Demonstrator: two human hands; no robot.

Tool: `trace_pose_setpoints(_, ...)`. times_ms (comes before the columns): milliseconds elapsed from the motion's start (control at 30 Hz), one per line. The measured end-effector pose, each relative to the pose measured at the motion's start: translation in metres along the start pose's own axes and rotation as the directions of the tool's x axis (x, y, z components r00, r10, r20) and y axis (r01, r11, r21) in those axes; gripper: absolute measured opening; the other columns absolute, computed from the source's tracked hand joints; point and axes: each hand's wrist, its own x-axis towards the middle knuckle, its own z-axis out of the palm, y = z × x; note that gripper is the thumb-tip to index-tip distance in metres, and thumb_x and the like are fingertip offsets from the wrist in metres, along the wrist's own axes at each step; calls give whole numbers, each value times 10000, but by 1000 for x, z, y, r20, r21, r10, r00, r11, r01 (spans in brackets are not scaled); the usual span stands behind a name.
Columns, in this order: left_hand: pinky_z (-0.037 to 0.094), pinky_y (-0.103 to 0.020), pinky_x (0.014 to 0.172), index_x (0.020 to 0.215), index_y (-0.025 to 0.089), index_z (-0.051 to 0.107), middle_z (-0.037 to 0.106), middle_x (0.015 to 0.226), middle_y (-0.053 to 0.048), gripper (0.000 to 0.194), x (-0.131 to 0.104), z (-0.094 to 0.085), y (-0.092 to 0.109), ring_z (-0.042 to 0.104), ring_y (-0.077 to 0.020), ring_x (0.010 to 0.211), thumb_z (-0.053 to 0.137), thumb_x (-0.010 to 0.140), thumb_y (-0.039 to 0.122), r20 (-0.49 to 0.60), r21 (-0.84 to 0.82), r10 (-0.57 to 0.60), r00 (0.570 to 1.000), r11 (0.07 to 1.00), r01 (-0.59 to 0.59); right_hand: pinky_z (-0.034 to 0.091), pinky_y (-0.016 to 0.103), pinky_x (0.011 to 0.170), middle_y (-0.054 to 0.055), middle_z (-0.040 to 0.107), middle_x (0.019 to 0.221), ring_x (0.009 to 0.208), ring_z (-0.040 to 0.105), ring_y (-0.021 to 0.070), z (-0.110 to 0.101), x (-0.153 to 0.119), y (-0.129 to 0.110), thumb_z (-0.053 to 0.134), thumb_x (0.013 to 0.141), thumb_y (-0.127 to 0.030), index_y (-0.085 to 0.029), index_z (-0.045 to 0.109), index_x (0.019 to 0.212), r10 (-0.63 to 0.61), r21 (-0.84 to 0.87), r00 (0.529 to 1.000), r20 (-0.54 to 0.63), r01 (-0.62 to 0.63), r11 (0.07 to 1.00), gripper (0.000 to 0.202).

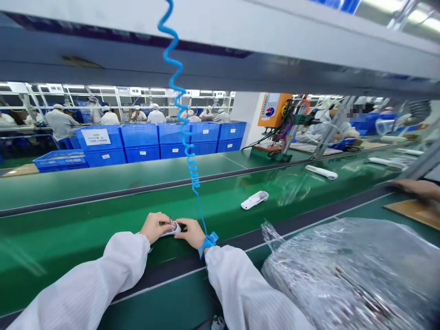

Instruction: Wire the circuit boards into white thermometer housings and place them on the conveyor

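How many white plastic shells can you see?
At least 5: one shell between the left hand and right hand, two along the green belt, two farther right; more may be hidden or blurred.

A small, white, elongated shell (176,228) is over the near side of the green belt (103,220), its open side up, its rounded end to the right. Thin dark wires (172,220) rise from it; its left part is mostly hidden.

Over the green belt (85,224), my left hand (154,227) and right hand (191,233) hold a white shell (177,228); a second casing (253,200) lies farther right on the belt, a plastic bag (330,266) on the belt's near side.
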Motion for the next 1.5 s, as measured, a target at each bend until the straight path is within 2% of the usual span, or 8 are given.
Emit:
trace_pose_setpoints(167,466,-330,701,762,122,580,609,783,-20,182,7,15,2,575,-136,739,483,813,266,2,24,68,998,997,-68,448,357,727,31,585,918,823,556,158,-20,1,6,504,804,-281,-133,564,907,-63,-97,993,97,72,993,191)
trace_pose_setpoints(367,446,-344,734,781,140,592,616,807,-26,190,16,31,0,568,-138,757,464,823,275,-52,73,130,990,989,-126,448,347,710,19,599,849,790,561,152,-36,1,11,528,787,-286,-131,577,876,-101,-127,985,141,119,985,186)
trace_pose_setpoints(533,415,-353,746,786,157,612,622,807,-25,171,24,38,1,547,-154,801,489,808,273,-52,115,189,981,976,-182,442,348,712,17,617,828,789,566,156,-48,1,18,582,742,-273,-131,592,868,-84,-112,986,141,100,989,190)
trace_pose_setpoints(700,378,-339,730,761,169,638,612,767,-23,145,32,44,8,500,-166,808,508,794,224,-32,157,240,970,960,-233,434,329,699,30,659,836,790,574,170,-57,-1,23,653,643,-218,-151,630,879,-48,-70,995,92,55,996,247)
trace_pose_setpoints(867,326,-335,707,748,211,676,526,852,-55,167,36,48,18,413,-189,830,515,784,240,-51,232,247,968,945,-229,426,335,716,31,674,849,798,573,185,-66,-4,31,677,574,-177,-176,657,865,-9,-53,999,40,11,999,291)
trace_pose_setpoints(1000,330,-317,690,758,204,666,491,831,-36,134,45,54,23,411,-178,814,540,767,251,-31,261,247,968,937,-231,424,365,761,44,664,871,826,576,176,-72,-6,37,678,591,-163,-145,640,868,9,-51,1000,23,-7,999,280)
trace_pose_setpoints(1267,385,-365,745,814,142,575,540,888,-33,159,60,64,32,484,-182,866,489,800,276,46,314,263,964,912,-264,428,390,807,29,666,849,829,598,185,-84,-10,49,664,645,-194,-138,626,875,50,-38,999,4,-50,998,240)
trace_pose_setpoints(1500,420,-371,750,859,137,563,559,935,-46,166,70,76,38,518,-178,873,479,810,272,27,357,232,972,906,-226,414,400,836,31,630,939,887,574,176,-90,-11,61,580,749,-231,-139,606,878,82,-59,995,-64,-86,995,160)
